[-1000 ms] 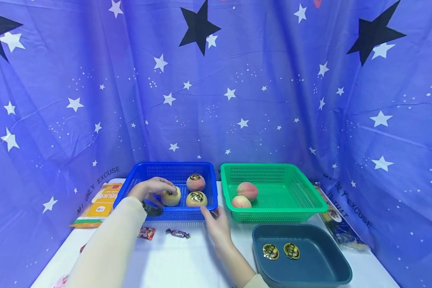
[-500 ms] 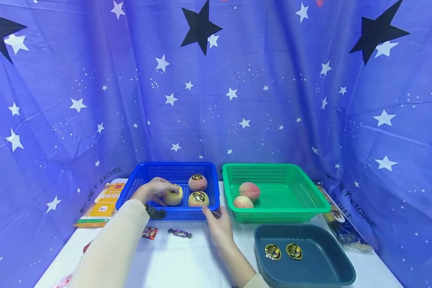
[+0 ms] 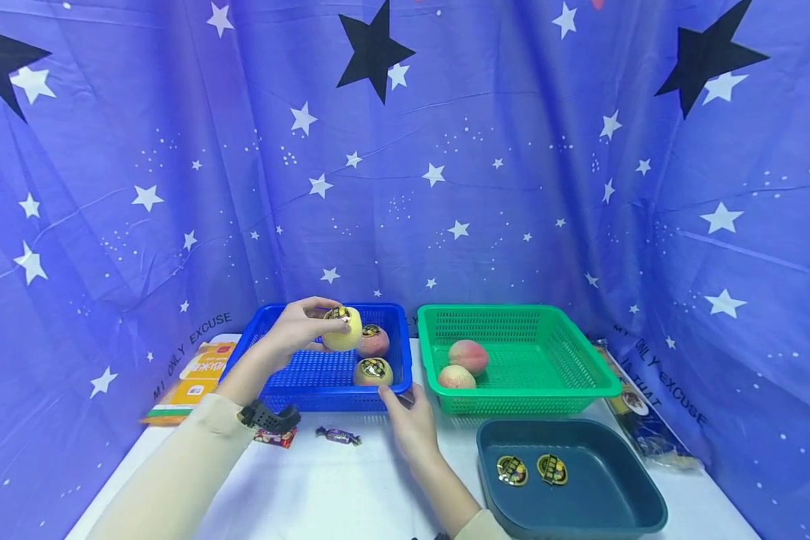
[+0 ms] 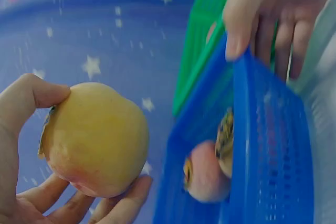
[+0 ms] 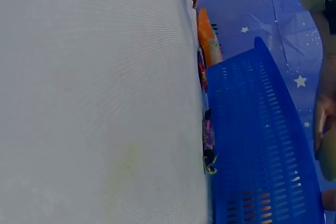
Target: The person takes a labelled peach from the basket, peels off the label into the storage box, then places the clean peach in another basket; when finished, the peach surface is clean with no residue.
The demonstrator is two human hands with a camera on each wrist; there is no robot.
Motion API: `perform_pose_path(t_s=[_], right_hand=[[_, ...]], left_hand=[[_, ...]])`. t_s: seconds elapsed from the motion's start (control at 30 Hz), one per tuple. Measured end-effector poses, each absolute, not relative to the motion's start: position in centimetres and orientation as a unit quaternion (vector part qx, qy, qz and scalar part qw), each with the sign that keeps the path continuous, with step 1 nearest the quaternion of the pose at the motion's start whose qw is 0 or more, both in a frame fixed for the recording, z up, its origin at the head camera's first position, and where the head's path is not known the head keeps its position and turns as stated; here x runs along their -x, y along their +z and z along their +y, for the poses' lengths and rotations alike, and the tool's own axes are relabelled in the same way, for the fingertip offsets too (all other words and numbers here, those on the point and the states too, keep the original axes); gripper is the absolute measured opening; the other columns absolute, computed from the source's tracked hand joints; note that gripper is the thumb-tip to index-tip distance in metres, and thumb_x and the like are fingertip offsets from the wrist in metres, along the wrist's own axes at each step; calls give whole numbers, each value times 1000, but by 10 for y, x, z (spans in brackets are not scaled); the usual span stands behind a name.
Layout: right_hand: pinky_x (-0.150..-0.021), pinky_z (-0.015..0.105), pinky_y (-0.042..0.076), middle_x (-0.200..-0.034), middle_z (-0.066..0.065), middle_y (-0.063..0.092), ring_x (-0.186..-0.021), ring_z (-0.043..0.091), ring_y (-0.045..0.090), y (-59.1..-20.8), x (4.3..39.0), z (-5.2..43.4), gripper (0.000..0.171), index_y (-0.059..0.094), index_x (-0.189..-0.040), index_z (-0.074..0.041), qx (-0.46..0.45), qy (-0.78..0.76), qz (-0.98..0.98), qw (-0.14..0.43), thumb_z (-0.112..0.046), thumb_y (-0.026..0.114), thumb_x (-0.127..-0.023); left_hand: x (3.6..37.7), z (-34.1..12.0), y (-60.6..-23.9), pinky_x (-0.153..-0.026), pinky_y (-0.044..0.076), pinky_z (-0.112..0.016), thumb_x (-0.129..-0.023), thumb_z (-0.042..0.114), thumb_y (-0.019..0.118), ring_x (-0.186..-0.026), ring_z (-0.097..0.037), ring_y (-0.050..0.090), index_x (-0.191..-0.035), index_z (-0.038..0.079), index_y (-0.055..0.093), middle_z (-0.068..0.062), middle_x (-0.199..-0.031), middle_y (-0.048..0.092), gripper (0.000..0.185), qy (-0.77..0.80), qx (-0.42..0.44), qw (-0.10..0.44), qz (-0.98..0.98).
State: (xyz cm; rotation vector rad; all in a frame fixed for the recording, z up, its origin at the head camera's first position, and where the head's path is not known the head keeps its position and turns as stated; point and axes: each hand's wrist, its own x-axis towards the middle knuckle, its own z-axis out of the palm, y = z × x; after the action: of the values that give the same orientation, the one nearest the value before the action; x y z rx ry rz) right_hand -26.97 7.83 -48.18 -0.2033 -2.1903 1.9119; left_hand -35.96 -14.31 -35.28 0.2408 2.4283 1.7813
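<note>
My left hand (image 3: 293, 330) holds a yellow peach (image 3: 346, 336) between thumb and fingers, raised over the blue basket (image 3: 297, 391). A black-and-gold sticker (image 3: 338, 313) sits on the peach near my thumb; the left wrist view shows it edge-on at the peach's side. Two more stickered peaches stay at the basket's right end, a pink one (image 3: 375, 343) behind a pale one (image 3: 371, 377). At the basket's front right corner, my right hand (image 3: 413, 427) grips the rim, its thumb on top and fingers down the outside, as the left wrist view shows.
Right of the blue basket stands a green basket (image 3: 513, 394) with two unstickered peaches. A dark blue-grey tub (image 3: 621, 487) before it contains two loose stickers (image 3: 552, 469). Wrapped candies (image 3: 338, 436) lie in front; an orange packet (image 3: 192, 386) lies left, another packet (image 3: 637, 412) right.
The yellow peach has been lifted from the blue basket's floor by my left hand, moving up and slightly right. My right hand remains at the basket's corner.
</note>
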Motion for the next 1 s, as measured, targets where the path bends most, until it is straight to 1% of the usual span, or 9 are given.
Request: perform_pose_path(t_s=[0.17, 0.23, 0.37, 0.53, 0.63, 0.7, 0.8, 0.93, 1.0], right_hand=[[-118, 62, 54, -149, 30, 66, -139, 50, 64, -485, 272, 82, 76, 57, -151, 6, 63, 648, -751, 106, -46, 77, -100], [-116, 61, 55, -148, 29, 67, -138, 50, 64, -487, 274, 84, 78, 59, -150, 4, 63, 643, -756, 104, -52, 77, -99], [-112, 60, 58, -144, 28, 69, -135, 48, 66, -492, 277, 89, 79, 62, -145, 3, 51, 643, -758, 98, -61, 75, -99], [-119, 63, 51, -142, 22, 73, -137, 43, 65, -485, 277, 90, 72, 66, -141, -1, 66, 659, -746, 76, -54, 81, -95], [-123, 64, 47, -145, 20, 72, -140, 40, 63, -485, 280, 92, 69, 65, -143, -1, 71, 666, -741, 56, -48, 81, -95], [-125, 67, 44, -148, 23, 69, -143, 43, 61, -482, 280, 94, 71, 62, -146, 1, 61, 668, -740, 47, -46, 80, -96], [-128, 64, 41, -150, 23, 67, -146, 42, 58, -475, 276, 96, 69, 62, -146, 1, 58, 672, -737, 32, -45, 79, -97], [-126, 61, 46, -149, 22, 68, -143, 40, 61, -476, 276, 97, 71, 63, -144, -1, 66, 672, -738, 23, -48, 81, -95], [-124, 63, 47, -150, 27, 66, -143, 44, 60, -475, 274, 97, 76, 61, -146, 3, 53, 671, -739, 21, -50, 80, -95]], left_hand=[[323, -135, -352, -98, 66, -45, -86, 27, 93, -121, -30, 74, -143, 13, 70, -14, -143, 73, 63, 581, -135, 47, 801], [307, -132, -359, -95, 64, -39, -86, 25, 93, -116, -26, 75, -141, 13, 71, -12, -140, 74, 61, 582, -156, 55, 796], [276, -123, -378, -96, 63, -35, -85, 20, 92, -113, -23, 75, -140, 11, 71, -12, -138, 74, 60, 591, -192, 86, 779], [244, -111, -412, -97, 60, -33, -80, 18, 92, -114, -21, 72, -136, 11, 74, -8, -130, 77, 59, 582, -212, 102, 779], [233, -105, -435, -96, 58, -29, -78, 18, 93, -111, -20, 72, -134, 12, 76, -5, -125, 79, 59, 582, -220, 109, 775], [229, -100, -449, -96, 57, -27, -77, 19, 93, -110, -19, 73, -134, 12, 77, -4, -124, 80, 59, 580, -231, 113, 773], [225, -94, -465, -97, 57, -26, -77, 19, 95, -109, -14, 73, -132, 14, 77, -3, -125, 80, 58, 571, -251, 116, 773], [223, -88, -481, -94, 62, -24, -76, 16, 96, -110, -9, 72, -128, 15, 79, 0, -123, 80, 55, 558, -276, 113, 774], [222, -86, -487, -94, 63, -23, -76, 16, 97, -112, -8, 71, -128, 14, 79, 1, -122, 80, 56, 557, -282, 110, 774]])
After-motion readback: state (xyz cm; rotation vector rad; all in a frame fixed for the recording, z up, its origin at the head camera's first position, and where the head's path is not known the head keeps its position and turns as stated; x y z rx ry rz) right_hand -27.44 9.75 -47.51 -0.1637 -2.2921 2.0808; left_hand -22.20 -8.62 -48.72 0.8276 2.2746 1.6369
